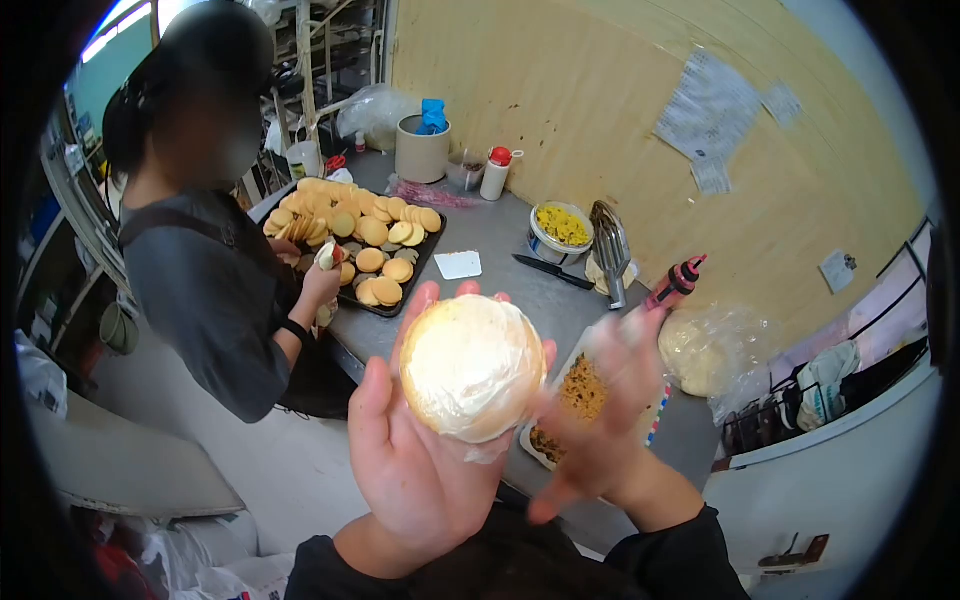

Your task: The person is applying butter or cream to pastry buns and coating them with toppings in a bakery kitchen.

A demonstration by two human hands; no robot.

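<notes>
My left hand (430, 475) is turned palm up, its fingers curled around a cream-covered round cake (468, 365). White cream coats the top and side of the cake, with a golden edge showing at the left. Just right of the cake, my right hand (610, 410) is smeared by motion; its fingers look apart and nothing shows in them. Partly hidden behind that hand, a white tray (538, 452) holds brown crumbly topping (582, 390).
A co-worker (210, 270) stands at left, holding a small filled cake beside a black tray (432, 250) of round cakes. On the metal table are a white scraper (458, 264), knife (553, 271), tub of yellow filling (560, 226), whisk (612, 250), red-capped squeeze bottle (675, 283) and bagged dough (695, 350).
</notes>
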